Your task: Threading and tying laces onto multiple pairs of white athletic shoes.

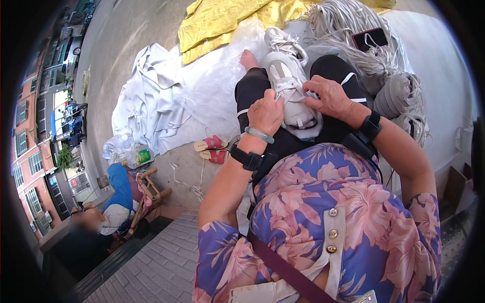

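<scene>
A pale grey and white sneaker rests across my lap between my dark-trousered knees, its heel end toward me. My left hand is closed at the sneaker's left side, fingertips pinched by the lacing. On the other side my right hand pinches too, thumb and forefinger together on a light shoelace end. The shoelace crosses the tongue in the middle of the shoe. What my left fingertips grip is mostly hidden, but it lies along the same lace. Just beyond sits a second laced sneaker.
Bundles of grey-white shoelaces lie at the far right, a phone on them. Yellow sacking and white sheeting cover the ground. Pink slippers lie left. A person is by a wooden chair at lower left.
</scene>
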A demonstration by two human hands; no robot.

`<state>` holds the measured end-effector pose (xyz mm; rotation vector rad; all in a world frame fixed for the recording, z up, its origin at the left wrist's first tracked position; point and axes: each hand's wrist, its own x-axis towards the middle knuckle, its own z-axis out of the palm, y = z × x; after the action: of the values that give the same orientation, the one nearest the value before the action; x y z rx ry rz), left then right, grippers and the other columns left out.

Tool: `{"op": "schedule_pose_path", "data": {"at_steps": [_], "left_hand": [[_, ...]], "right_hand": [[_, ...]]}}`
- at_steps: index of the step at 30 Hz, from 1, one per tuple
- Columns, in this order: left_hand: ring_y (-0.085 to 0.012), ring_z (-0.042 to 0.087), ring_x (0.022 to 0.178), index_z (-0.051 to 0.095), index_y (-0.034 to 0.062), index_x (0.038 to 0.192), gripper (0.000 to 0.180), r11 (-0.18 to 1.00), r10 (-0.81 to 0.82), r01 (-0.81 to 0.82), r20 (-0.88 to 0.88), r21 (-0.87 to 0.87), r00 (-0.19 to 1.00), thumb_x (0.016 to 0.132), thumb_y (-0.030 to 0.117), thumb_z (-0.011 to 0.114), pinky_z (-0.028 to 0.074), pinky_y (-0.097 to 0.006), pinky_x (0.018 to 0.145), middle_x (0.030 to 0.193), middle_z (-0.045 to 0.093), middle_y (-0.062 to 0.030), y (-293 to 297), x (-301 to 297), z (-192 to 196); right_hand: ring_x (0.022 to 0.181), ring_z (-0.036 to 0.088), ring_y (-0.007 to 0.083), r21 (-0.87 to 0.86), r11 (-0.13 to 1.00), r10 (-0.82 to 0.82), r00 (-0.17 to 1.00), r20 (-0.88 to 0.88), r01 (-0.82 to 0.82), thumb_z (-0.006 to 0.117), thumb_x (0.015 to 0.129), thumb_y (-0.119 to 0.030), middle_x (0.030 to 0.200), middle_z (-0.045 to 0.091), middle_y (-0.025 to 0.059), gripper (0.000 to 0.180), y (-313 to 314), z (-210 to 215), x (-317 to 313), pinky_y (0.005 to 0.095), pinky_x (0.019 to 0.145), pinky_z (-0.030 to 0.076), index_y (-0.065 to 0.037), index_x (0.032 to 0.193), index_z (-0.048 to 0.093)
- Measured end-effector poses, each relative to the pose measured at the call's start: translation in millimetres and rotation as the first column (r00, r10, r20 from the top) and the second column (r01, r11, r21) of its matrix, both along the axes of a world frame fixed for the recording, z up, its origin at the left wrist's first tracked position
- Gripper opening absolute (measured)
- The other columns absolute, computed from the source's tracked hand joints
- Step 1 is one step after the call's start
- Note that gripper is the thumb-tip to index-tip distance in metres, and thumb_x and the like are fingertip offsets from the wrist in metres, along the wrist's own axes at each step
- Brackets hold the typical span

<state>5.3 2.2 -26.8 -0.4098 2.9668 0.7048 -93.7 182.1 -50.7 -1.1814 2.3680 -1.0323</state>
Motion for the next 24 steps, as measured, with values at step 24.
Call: {"op": "schedule_pose_path", "data": {"at_steps": [24], "left_hand": [[-0.0365,0.056,0.064,0.049,0.0023,0.083,0.02,0.965,-0.102,0.084,0.061,0.247,0.993,0.072,0.013,0.061,0.043,-0.04,0.058,0.065,0.056,-0.017,-11.8,16.5,16.2]], "right_hand": [[0.074,0.057,0.0334,-0.117,0.993,0.008,1.0,0.025,-0.005,0.053,0.074,-0.014,0.078,0.055,0.0125,0.008,-12.8,5.3,6.9,0.0426,0.064,0.045,-0.007,0.077,0.056]]}}
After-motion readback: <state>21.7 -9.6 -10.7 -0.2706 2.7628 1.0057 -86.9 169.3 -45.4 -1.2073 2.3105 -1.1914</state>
